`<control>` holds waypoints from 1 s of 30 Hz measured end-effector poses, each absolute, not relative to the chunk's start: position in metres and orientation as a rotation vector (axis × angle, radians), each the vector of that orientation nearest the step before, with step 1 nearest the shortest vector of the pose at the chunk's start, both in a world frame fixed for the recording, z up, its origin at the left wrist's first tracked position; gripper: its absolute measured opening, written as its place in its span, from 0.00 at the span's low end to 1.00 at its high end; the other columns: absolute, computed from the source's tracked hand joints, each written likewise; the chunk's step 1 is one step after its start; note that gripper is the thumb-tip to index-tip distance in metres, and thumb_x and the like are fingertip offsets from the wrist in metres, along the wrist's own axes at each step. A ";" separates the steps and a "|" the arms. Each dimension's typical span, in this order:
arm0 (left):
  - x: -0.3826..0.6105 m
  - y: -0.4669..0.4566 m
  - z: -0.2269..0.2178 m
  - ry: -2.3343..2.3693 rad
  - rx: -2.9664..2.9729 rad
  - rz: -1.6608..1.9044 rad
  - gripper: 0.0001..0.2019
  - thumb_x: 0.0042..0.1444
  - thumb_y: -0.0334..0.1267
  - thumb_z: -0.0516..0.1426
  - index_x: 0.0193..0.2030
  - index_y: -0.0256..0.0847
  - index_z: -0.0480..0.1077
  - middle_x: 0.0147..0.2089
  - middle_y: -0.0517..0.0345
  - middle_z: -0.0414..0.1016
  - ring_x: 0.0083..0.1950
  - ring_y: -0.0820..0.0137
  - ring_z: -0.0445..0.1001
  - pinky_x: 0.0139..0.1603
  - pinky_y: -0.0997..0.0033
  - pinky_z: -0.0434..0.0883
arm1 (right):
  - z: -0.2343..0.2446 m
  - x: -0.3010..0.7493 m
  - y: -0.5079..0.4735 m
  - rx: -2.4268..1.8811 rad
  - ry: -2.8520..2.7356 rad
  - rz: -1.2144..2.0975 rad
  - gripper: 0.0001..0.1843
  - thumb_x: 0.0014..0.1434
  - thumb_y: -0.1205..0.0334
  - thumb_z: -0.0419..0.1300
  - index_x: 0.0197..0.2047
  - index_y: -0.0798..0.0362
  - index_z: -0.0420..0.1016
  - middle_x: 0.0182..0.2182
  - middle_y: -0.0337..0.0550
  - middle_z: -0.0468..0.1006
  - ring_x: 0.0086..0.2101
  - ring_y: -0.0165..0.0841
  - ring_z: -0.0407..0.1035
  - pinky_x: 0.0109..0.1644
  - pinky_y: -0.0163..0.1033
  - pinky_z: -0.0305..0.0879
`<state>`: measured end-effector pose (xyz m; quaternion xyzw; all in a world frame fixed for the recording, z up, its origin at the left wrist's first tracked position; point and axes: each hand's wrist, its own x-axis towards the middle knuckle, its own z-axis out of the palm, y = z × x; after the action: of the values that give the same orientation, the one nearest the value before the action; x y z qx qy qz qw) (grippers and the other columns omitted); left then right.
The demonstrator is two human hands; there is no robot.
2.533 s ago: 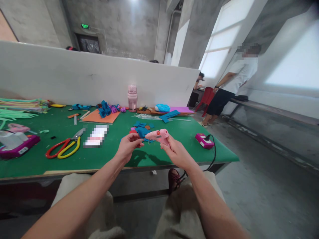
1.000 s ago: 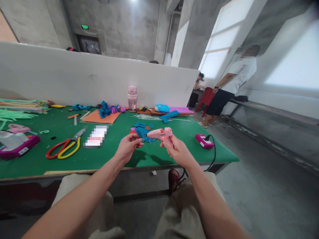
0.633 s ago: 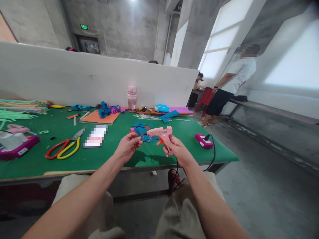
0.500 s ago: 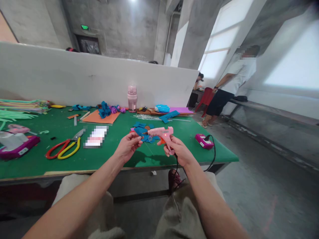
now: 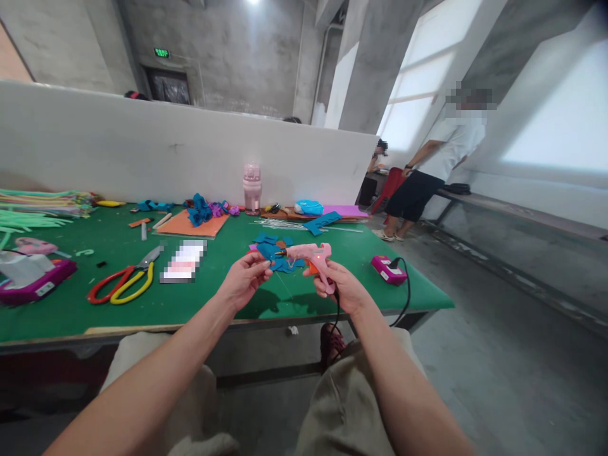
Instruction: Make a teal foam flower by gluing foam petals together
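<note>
Right hand (image 5: pixel 339 286) grips the pink glue gun (image 5: pixel 311 254); left hand (image 5: pixel 243 277) pinches a blue piece (image 5: pixel 267 251) just beside its nozzle (image 5: pixel 281 253). Work looks partway: loose blue scraps (image 5: pixel 268 239) lie on the bench (image 5: pixel 199 307) around the gun's nozzle end.

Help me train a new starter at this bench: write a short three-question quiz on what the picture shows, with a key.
1. Which hand holds the pink glue gun?
2. True or false: the scissors on the green table have one red handle and one yellow.
3. Fill in: the pink ____ stands upright in front of the white partition.

Key:
1. The right hand.
2. True.
3. bottle.
</note>
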<state>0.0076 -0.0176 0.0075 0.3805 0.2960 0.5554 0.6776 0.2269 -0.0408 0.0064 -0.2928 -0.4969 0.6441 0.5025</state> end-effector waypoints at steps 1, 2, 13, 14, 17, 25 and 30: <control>0.008 -0.018 0.008 0.671 0.856 1.243 0.12 0.38 0.29 0.65 0.28 0.35 0.67 0.25 0.61 0.72 0.22 0.80 0.70 0.25 0.83 0.68 | 0.007 0.227 -0.041 -0.708 -1.215 1.553 0.12 0.53 0.58 0.59 0.39 0.55 0.71 0.35 0.45 0.75 0.19 0.22 0.56 0.18 0.29 0.55; 0.008 -0.018 0.008 0.672 0.856 1.241 0.12 0.38 0.29 0.65 0.28 0.35 0.67 0.25 0.61 0.72 0.22 0.80 0.70 0.25 0.83 0.68 | 0.007 0.227 -0.041 -0.714 -1.226 1.549 0.12 0.53 0.57 0.59 0.40 0.55 0.70 0.35 0.45 0.75 0.19 0.22 0.56 0.18 0.29 0.55; 0.005 -0.019 0.013 0.571 0.874 1.241 0.11 0.40 0.29 0.64 0.28 0.36 0.65 0.26 0.61 0.72 0.22 0.81 0.68 0.24 0.83 0.66 | 0.008 0.235 -0.038 -0.912 -1.259 1.426 0.20 0.52 0.53 0.59 0.46 0.54 0.69 0.36 0.46 0.75 0.19 0.21 0.58 0.18 0.29 0.56; 0.005 -0.020 0.014 0.563 0.877 1.235 0.10 0.41 0.29 0.64 0.28 0.36 0.65 0.27 0.60 0.73 0.22 0.81 0.68 0.24 0.83 0.66 | 0.006 0.237 -0.036 -0.917 -1.242 1.421 0.20 0.52 0.52 0.59 0.45 0.55 0.69 0.36 0.46 0.75 0.19 0.21 0.58 0.18 0.29 0.56; 0.005 -0.022 0.017 0.551 0.884 1.220 0.10 0.41 0.29 0.63 0.29 0.36 0.65 0.29 0.57 0.74 0.22 0.81 0.68 0.24 0.83 0.66 | -0.001 0.246 -0.026 -0.935 -1.183 1.427 0.18 0.50 0.53 0.61 0.40 0.57 0.71 0.31 0.45 0.75 0.17 0.20 0.56 0.17 0.28 0.55; 0.004 -0.024 0.022 0.545 0.881 1.207 0.09 0.42 0.27 0.63 0.28 0.36 0.65 0.30 0.56 0.73 0.23 0.82 0.67 0.25 0.84 0.66 | -0.018 0.274 0.017 -1.602 -1.177 1.021 0.08 0.53 0.69 0.54 0.37 0.61 0.70 0.20 0.40 0.70 0.15 0.19 0.51 0.19 0.28 0.57; 0.003 -0.023 0.022 0.571 0.883 1.205 0.10 0.42 0.27 0.63 0.28 0.36 0.65 0.30 0.56 0.74 0.22 0.82 0.67 0.24 0.83 0.66 | -0.025 0.282 0.029 -1.855 -1.243 0.810 0.06 0.51 0.66 0.55 0.30 0.61 0.71 0.22 0.45 0.72 0.21 0.27 0.64 0.27 0.32 0.63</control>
<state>0.0031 -0.0232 0.0219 0.3959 0.2559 0.5405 0.6969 0.2822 0.0286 -0.0248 -0.7244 -0.4854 0.3162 0.3737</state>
